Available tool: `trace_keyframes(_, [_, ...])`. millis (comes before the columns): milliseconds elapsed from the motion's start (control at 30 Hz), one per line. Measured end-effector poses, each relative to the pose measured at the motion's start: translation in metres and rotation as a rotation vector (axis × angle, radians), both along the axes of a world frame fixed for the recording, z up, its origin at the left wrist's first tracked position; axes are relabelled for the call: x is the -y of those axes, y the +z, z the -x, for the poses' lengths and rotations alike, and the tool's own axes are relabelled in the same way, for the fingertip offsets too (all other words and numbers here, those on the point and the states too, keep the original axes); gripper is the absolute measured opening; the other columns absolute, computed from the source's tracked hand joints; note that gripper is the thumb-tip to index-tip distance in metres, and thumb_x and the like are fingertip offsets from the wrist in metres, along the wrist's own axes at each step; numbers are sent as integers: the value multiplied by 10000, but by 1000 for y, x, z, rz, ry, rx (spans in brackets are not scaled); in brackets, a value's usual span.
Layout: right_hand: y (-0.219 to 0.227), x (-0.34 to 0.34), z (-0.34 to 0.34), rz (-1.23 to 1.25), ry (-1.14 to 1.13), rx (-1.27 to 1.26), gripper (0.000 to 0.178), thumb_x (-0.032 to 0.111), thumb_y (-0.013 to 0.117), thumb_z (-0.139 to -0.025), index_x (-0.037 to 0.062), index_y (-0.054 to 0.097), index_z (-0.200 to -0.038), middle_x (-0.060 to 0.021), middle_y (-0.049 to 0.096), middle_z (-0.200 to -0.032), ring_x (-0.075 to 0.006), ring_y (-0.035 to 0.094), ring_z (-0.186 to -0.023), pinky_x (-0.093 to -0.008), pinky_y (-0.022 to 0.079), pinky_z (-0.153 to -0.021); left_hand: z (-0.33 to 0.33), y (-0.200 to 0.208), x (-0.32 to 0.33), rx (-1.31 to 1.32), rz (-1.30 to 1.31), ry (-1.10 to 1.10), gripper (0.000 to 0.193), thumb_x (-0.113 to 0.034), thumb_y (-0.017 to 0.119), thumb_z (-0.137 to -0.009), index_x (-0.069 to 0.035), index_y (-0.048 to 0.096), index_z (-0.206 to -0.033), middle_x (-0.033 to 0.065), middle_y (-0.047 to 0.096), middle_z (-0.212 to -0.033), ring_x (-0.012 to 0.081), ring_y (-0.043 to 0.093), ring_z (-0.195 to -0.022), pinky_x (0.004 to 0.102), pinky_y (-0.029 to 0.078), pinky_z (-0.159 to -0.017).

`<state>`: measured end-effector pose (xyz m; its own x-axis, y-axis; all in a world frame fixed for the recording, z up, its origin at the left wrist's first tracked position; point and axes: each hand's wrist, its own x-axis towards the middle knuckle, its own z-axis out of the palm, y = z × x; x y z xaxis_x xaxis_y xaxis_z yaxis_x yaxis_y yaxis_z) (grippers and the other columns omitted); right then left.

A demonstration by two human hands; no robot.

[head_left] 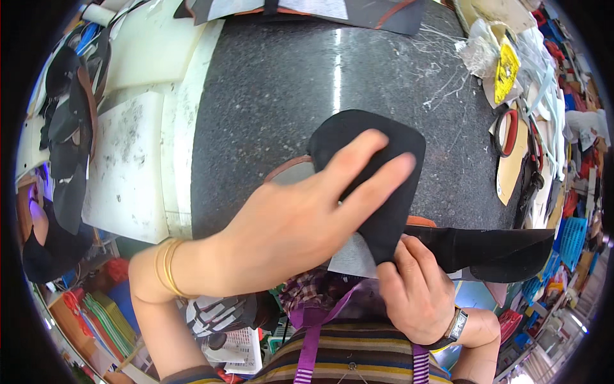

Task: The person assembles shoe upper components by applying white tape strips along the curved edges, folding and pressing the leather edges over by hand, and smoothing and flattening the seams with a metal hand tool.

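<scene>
A black, leather-like piece [404,137] with a rounded far end, resembling part of a shoe upper, lies over the near part of the dark speckled worktop [256,83]. My left hand [281,214] reaches across it, two fingers stretched out and resting on its surface; the other fingers are mostly hidden. At its near corner, my right hand [419,288] pinches the edge between thumb and curled fingers. A long black section [499,249] extends to the right of that hand. Grey-white backing and an orange-brown edge show beneath the black piece.
White boards [121,166] line the left side, beside a hanging stack of dark cut pieces [70,128]. More dark pieces [396,16] lie at the far edge. Red-handled scissors [508,134], a yellow scrap [507,70] and loose threads are on the right.
</scene>
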<state>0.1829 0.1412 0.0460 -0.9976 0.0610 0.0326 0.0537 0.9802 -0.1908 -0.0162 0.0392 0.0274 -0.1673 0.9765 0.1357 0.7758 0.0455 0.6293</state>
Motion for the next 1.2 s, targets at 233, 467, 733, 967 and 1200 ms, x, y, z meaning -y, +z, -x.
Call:
trace_keyframes(233, [7,-5,7,548,-437,-1,621,189,817,-746,-33,519,-1243,-137,647,-1046,-289,644,-933,-341,565,-745,12,-6,19,91,-147,95,285,119,636,-739,-45,607,-969,113,523,-967,239,651,-825,314,556,-671])
trace_keyframes(467, [15,-13,24,392,-178,5,376,-11,618,-751,13,602,-1127,-100,632,-981,-260,643,-909,-317,555,-749,-18,-18,54,-320,-136,-160,402,-321,703,-800,-41,659,-1086,100,638,-1157,297,606,-997,335,546,-802])
trace_keyframes(733, [-26,19,8,97,-52,-268,300,109,617,-823,57,659,-1115,-194,669,-1080,-260,658,-913,-286,540,-695,-15,-15,57,-140,-5,-48,445,-259,725,-767,7,636,-1112,130,607,-1232,266,560,-1143,338,527,-885])
trace_keyframes(967, [-30,16,12,282,-20,-290,183,81,655,-800,87,651,-983,-258,625,-1170,-283,639,-962,-285,560,-734,-5,-12,60,-243,0,-165,410,-218,736,-759,-4,648,-1098,130,625,-1194,268,596,-1100,340,546,-865])
trace_keyframes(1200, [-24,14,20,177,192,-141,220,161,638,-823,135,647,-1042,-316,575,-1239,-316,611,-1016,-309,555,-770,31,14,59,325,318,39,356,-333,551,-934,-6,678,-996,158,686,-983,328,672,-905,406,547,-807])
